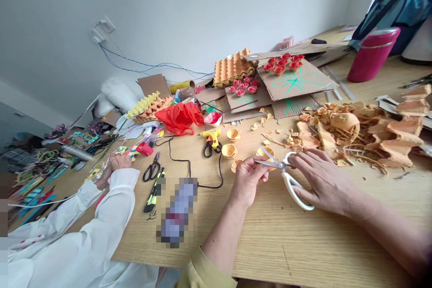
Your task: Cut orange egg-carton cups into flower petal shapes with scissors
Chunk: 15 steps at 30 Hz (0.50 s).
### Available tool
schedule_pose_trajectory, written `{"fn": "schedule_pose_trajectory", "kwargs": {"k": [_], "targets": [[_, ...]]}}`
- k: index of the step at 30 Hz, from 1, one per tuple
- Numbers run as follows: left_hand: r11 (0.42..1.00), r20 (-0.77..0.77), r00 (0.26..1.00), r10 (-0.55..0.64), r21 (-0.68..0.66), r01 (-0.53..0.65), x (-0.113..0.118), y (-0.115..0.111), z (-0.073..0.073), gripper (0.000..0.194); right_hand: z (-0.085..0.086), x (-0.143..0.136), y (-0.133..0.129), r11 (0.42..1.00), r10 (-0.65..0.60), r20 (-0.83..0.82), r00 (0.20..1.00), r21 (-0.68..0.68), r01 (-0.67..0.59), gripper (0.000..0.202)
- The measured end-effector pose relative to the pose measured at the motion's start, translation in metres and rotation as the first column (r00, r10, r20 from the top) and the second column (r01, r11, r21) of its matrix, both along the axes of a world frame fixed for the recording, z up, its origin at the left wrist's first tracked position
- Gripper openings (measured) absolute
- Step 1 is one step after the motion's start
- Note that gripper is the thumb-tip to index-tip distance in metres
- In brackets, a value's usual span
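My right hand (320, 182) has its fingers in the handles of white-handled scissors (290, 186). The scissor blades are parted and point left, toward my left hand (251, 177). Closed in a pinch, my left hand is at an orange egg-carton cup (266, 152), its lower part covered by fingers and blades. Another carton piece (236, 166) shows partly behind my left hand. Two trimmed cups, one nearer (229, 151) and one farther (233, 134), stand just beyond it.
Torn egg-carton scraps (344, 128) pile up at right. Red paper-like flowers (279, 69) sit on cardboard (303, 83) at the back. A yellow glue gun (211, 135), red plastic bag (180, 118), black-handled scissors (151, 171) and pink bottle (373, 56) surround the area. At left, a co-worker's hands (119, 160) handle small items.
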<state>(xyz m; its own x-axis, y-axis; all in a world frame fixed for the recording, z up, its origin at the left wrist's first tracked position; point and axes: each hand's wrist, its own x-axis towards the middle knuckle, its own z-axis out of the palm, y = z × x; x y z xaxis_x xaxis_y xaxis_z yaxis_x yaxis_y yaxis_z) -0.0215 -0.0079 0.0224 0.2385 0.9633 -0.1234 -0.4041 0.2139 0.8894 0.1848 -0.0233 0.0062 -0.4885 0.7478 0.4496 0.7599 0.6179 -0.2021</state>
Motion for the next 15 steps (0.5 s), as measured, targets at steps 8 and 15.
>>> {"fn": "schedule_pose_trajectory", "kwargs": {"k": [8,15], "targets": [[0.998,0.022,0.998,-0.057,0.010,0.057,-0.0008,-0.0002,-0.0001,0.034,0.0024,0.0000,-0.0018,0.998,0.054,-0.020,0.998,0.014,-0.054,0.027],[0.998,0.013,0.998,-0.059,0.014,0.059,-0.0001,-0.0006,0.0026,0.034,0.0020,0.0000,-0.0025,0.997,0.072,-0.039,0.997,0.000,-0.072,0.022]]}}
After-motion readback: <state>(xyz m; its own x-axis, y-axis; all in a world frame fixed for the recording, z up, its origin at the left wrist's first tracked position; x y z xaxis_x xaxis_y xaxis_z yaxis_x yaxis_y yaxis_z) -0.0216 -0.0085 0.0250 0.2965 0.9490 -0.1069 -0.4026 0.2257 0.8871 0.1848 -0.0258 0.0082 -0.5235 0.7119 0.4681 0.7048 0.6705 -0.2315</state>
